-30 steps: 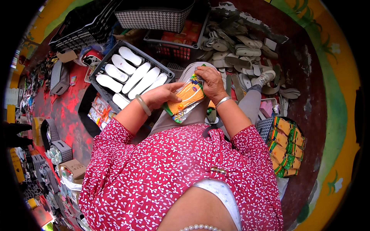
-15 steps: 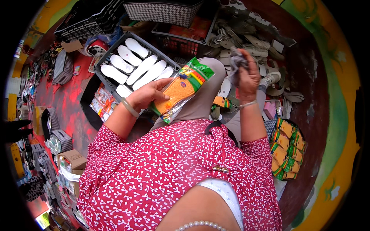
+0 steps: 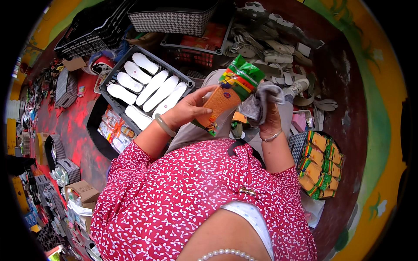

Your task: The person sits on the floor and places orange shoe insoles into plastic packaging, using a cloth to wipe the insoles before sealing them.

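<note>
My left hand (image 3: 188, 109) grips a packaged insole (image 3: 227, 95) in an orange and green wrapper, held up over my lap. My right hand (image 3: 269, 116) is closed on a grey cloth (image 3: 260, 101) that rests against the right side of the package. Both forearms wear bangles and come out of red patterned sleeves. To the left of my left hand lies a dark crate (image 3: 114, 102) holding several white insoles (image 3: 153, 87).
A stack of orange and green packaged insoles (image 3: 321, 164) sits in a basket at my right. A heap of loose soles (image 3: 278, 48) lies ahead. Black crates (image 3: 93, 28), a houndstooth box (image 3: 172, 19) and checked bags (image 3: 65, 87) stand on the red floor at left.
The left hand has raised the package higher and more upright. The right hand, holding the cloth, has come back against the package's right side.
</note>
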